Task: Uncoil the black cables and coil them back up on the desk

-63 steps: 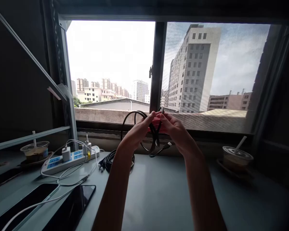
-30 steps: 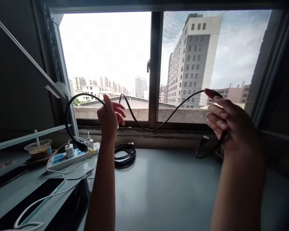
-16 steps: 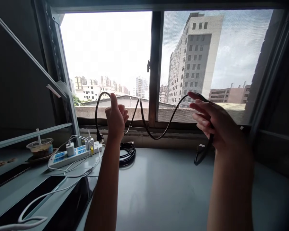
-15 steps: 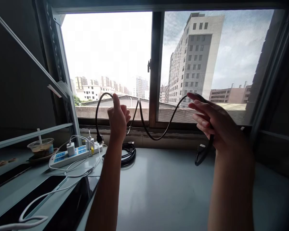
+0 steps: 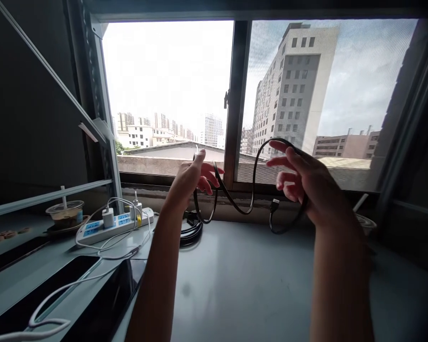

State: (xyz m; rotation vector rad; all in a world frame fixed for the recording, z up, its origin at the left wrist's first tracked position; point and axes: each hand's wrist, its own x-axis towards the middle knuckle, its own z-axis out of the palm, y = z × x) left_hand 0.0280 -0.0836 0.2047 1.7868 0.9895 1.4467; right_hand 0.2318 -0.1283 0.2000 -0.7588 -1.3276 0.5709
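A black cable (image 5: 254, 180) hangs in loops between my two hands, above the table. My left hand (image 5: 189, 179) has the cable over its fingers, thumb up and fingertips pointing right, partly spread. Across the index finger of my right hand (image 5: 303, 178) runs the other stretch of cable, which passes behind the hand; the remaining fingers are loosely curled. One metal-tipped plug (image 5: 274, 204) dangles below and left of the right hand. The cable's other end cannot be made out. Behind my left forearm lies a coiled black cable (image 5: 192, 236) on the table.
On the left stands a white power strip (image 5: 117, 224) with chargers and white cords. Dark-screened devices (image 5: 103, 299) lie in front of it. A lidded cup (image 5: 67, 213) is at the far left, another cup (image 5: 365, 223) behind my right forearm. A window (image 5: 237, 104) is ahead.
My left hand has moved right and turned, its fingers loosening from a curl. The cable's loops have drawn closer together. The dangling plug at the right has swung left.
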